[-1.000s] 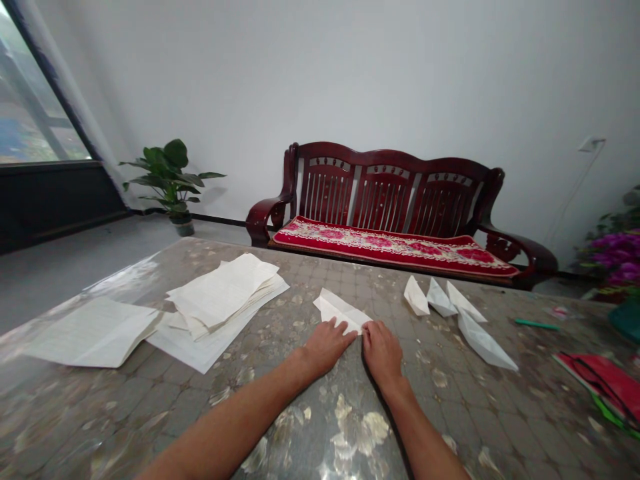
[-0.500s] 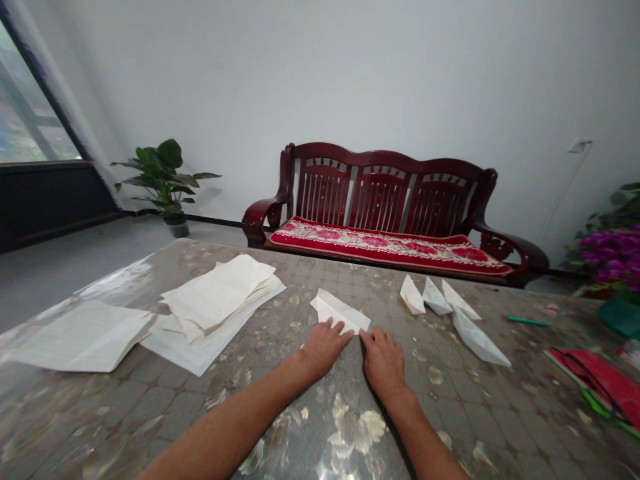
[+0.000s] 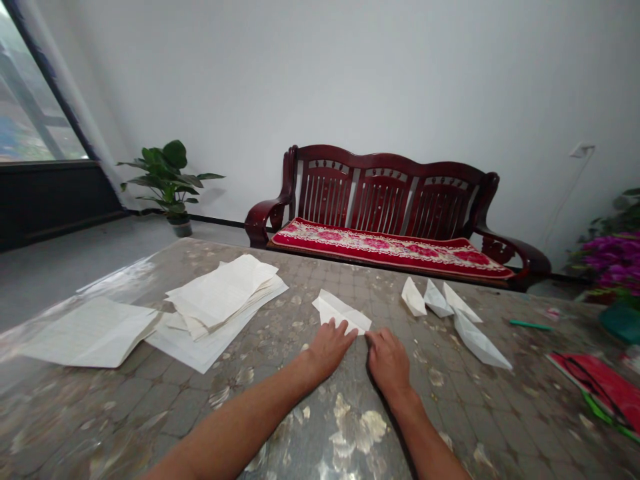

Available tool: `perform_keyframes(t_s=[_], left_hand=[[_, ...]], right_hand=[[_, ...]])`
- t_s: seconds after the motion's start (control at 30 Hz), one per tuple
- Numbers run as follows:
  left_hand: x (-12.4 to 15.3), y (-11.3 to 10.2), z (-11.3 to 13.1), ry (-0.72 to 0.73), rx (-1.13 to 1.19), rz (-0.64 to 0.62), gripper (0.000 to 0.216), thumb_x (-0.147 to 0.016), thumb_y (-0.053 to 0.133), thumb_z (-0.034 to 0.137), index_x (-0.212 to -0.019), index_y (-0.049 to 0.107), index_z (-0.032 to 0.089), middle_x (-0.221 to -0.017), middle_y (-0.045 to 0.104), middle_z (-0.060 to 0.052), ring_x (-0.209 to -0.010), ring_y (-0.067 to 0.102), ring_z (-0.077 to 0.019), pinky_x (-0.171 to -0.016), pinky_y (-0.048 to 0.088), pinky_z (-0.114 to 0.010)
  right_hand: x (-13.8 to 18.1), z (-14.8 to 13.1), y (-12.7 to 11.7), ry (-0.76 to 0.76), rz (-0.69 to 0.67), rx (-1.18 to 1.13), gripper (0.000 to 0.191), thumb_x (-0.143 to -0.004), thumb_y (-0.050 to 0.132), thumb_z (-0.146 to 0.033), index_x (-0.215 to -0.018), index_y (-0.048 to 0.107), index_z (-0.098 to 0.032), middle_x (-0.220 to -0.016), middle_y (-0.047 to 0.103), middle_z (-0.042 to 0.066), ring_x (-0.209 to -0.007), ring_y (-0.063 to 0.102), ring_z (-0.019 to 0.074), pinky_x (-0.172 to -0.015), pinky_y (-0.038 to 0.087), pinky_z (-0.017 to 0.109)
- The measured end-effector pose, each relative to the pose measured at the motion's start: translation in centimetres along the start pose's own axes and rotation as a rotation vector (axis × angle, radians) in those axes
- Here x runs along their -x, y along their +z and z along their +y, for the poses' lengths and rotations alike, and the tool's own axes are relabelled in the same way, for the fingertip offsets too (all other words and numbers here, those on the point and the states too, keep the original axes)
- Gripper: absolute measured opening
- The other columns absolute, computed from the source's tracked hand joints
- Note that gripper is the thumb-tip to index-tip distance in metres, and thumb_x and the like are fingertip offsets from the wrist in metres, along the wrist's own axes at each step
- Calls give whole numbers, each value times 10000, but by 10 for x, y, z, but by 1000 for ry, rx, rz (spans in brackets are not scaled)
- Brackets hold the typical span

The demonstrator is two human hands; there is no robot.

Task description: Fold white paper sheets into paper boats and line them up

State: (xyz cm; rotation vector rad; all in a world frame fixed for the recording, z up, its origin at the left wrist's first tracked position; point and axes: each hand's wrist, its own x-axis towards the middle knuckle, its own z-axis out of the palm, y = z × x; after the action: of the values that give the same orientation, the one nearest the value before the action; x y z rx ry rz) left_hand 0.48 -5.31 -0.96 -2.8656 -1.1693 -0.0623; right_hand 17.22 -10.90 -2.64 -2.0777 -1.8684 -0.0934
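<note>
A sheet of white paper (image 3: pixel 345 311), folded into a flat shape with a crease band along it, lies on the table in front of me. My left hand (image 3: pixel 331 348) rests on its near side, fingers spread and pressing it down. At the paper's near right corner is my right hand (image 3: pixel 389 360), its fingers curled and the tips closed on that corner. Part of the paper is hidden under the left fingers. To the right sit several folded paper boats, one of them the long near boat (image 3: pixel 481 343).
Left of my hands lie a stack of paper sheets (image 3: pixel 225 293) and a separate folded bundle (image 3: pixel 93 330). A green pen (image 3: pixel 531 325) and a red book (image 3: pixel 603 387) with dark glasses on it are at the right. Beyond the table (image 3: pixel 280 433) stands a wooden bench (image 3: pixel 380 243).
My right hand has shifted slightly right along the paper's near corner, its fingers more curled. The left hand stays pressed on the paper. The view has moved a little.
</note>
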Motion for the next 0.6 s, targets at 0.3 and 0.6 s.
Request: perform_keyframes(t_s=[0.3, 0.6], left_hand=[[-3, 2, 3, -14, -30, 16, 386, -973, 437, 189, -1351, 493, 247, -1189, 582, -129, -1057, 561, -295, -797, 478, -398], [-3, 4, 4, -17, -32, 46, 348, -964, 438, 171, -1294, 532, 228, -1099, 596, -138, -1028, 560, -294, -757, 499, -389]], right_hand=[[-26, 2, 13, 275, 41, -293, 489, -887, 517, -335, -1361, 530, -219, -1087, 704, 42, -988, 644, 200, -813, 458, 288], [-21, 2, 11, 50, 33, -230, 276, -896, 505, -216, -990, 756, -281, -973, 708, 12, -967, 610, 173, -870, 442, 257]])
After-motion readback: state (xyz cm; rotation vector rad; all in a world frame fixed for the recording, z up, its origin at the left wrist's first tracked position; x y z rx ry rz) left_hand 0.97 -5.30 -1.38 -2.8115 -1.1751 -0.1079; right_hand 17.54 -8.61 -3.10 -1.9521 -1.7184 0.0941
